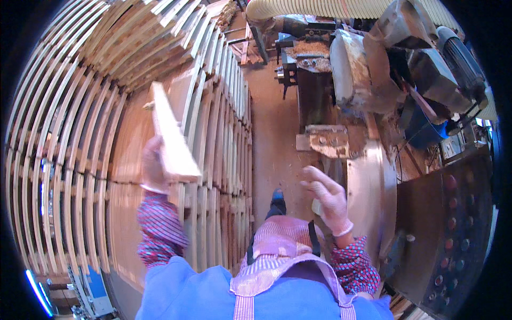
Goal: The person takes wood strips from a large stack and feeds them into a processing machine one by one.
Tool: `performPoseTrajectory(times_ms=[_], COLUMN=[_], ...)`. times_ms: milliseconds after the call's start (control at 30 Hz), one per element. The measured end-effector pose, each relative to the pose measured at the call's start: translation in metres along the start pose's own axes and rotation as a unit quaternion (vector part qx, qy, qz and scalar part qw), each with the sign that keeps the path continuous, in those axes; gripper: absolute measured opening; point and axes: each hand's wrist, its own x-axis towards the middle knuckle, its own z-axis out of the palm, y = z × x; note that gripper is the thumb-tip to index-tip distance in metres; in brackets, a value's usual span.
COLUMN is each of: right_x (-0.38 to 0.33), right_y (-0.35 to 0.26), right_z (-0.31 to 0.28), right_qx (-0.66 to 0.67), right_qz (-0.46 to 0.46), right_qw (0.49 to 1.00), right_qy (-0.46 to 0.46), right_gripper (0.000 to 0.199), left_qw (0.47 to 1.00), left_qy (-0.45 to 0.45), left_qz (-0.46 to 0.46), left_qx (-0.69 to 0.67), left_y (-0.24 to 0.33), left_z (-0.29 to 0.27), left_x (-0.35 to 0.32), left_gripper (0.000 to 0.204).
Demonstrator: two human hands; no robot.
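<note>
My left hand (153, 162) is clamped around the near end of a pale wooden board (172, 137), fingers wrapped along its left edge and face, so the plank stands up and away from me, tilted, above the big stack of wooden slats (80, 160) that fills the left side of the view. The board is blurred, so I cannot tell just how my thumb sits, but the hand is clearly closed on it. It looks like a short sawn plank: stiff, dry, light enough to carry in one hand, with flat faces and square edges that give a sure purchase. I judge it will not flex or slip much; the rough sawn surface should hold against my glove, though the corners could splinter or dent if knocked against the stack. Holding it at the end makes the far tip swing, so a grip nearer the middle, across the width, would steady it better. My right hand (328, 198) is free, fingers spread and held apart, hovering near the curved metal table (368, 186) of the woodworking machine (373, 69), just above a small pale offcut (318, 207) that I am not gripping. Sawdust lies on the machine, and the floor (272, 133) runs between it and the stack.
</note>
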Motion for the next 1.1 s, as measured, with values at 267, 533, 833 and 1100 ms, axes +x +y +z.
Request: performPoseTrajectory(times_ms=[267, 533, 833, 1100], right_x=[-0.138, -0.313, -0.23, -0.018], right_y=[-0.004, 0.045, 0.127, 0.046], right_z=[-0.015, -0.111, -0.167, -0.208], right_qx=[-0.353, -0.495, -0.842, -0.845], right_qz=[-0.014, -0.028, -0.059, -0.219], right_qw=[0.932, 0.848, 0.458, 0.375], right_qy=[-0.081, 0.19, 0.279, 0.313], right_gripper=[0.077, 0.065, 0.055, 0.044], left_qw=[0.957, 0.899, 0.899, 0.917], left_qy=[-0.132, -0.226, -0.216, -0.198], left_qz=[-0.141, -0.292, -0.294, -0.266], left_qx=[-0.216, -0.236, -0.243, -0.222], left_y=[-0.19, -0.265, -0.274, -0.267], left_z=[0.18, 0.213, 0.191, 0.18], left_x=[-0.161, -0.191, -0.139, -0.134], left_gripper=[0.074, 0.08, 0.078, 0.079])
